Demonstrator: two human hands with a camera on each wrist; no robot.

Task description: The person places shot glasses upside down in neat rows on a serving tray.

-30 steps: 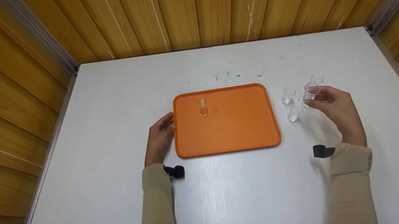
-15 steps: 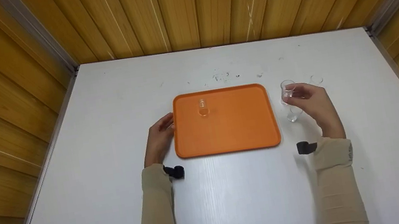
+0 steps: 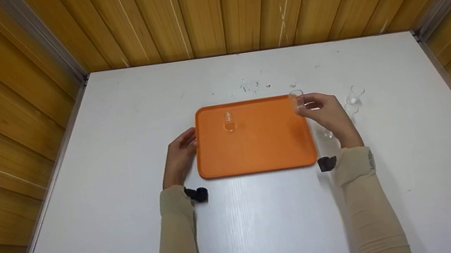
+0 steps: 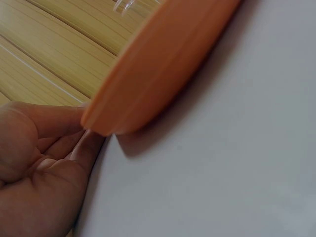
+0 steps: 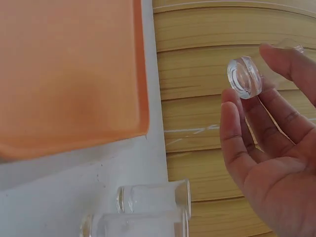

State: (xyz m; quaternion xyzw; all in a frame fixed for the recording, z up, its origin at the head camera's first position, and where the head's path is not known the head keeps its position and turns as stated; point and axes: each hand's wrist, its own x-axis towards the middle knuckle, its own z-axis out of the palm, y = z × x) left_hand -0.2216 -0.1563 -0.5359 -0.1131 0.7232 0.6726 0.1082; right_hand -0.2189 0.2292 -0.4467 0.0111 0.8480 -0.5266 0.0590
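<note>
My right hand pinches a clear shot glass between thumb and fingertips, over the far right corner of an orange tray. Seen from the right wrist, the glass's thick base pokes out past the fingers, and its rim is largely hidden by the thumb. At the tray's left side my left hand holds the rim with its fingertips. Another clear shot glass is on the tray's far left part, its wider ring toward the near side.
More clear shot glasses stand on the white table right of the tray, partly hidden by the right hand; two show in the right wrist view. Wood-patterned panels enclose the table's back and sides.
My right hand has carried the shot glass leftward, from among the glasses on the right to over the tray's far right corner. The left hand and the tray have stayed put.
</note>
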